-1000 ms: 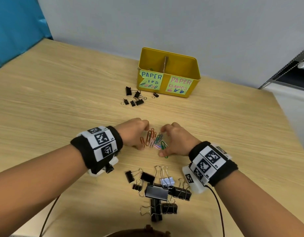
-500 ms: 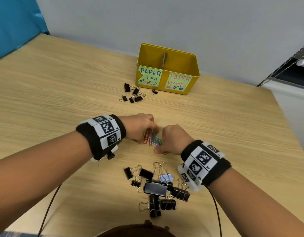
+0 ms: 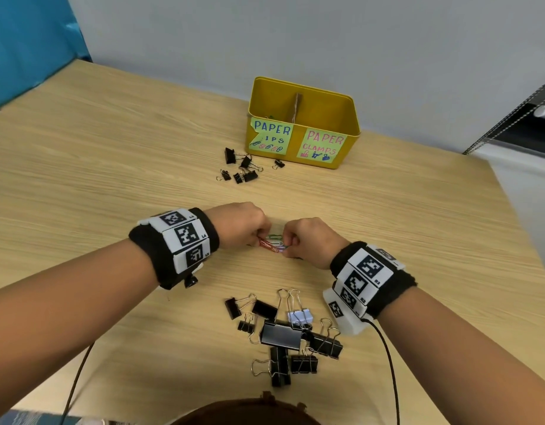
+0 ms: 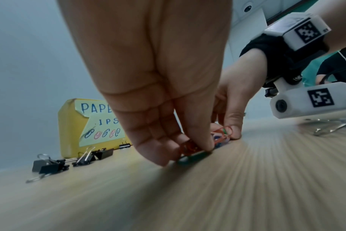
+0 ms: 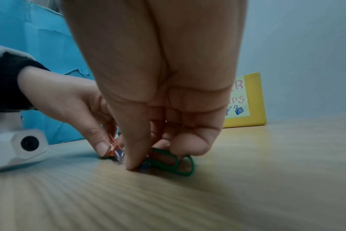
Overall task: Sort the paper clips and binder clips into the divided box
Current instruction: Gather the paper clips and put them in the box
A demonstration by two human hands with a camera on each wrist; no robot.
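A bunch of coloured paper clips (image 3: 272,243) lies on the wooden table between my two hands. My left hand (image 3: 259,233) pinches its left end, with red and green clips (image 4: 196,152) under the fingertips. My right hand (image 3: 291,242) pinches the right end, where green clips (image 5: 174,162) stick out beside the thumb. The yellow divided box (image 3: 305,148) stands at the back with labels "PAPER ..IPS" on the left and "PAPER CLAMPS" on the right. A pile of black binder clips (image 3: 283,335) and one white one lies near me.
Several small black binder clips (image 3: 242,168) lie just in front of the box's left half. A cardboard divider (image 3: 296,107) splits the box. The table edge (image 3: 510,191) runs down the right side. Cables trail from both wrists.
Both hands have drawn together, pushing the spread-out paper clips into a tight bunch and closing their fingers on it.
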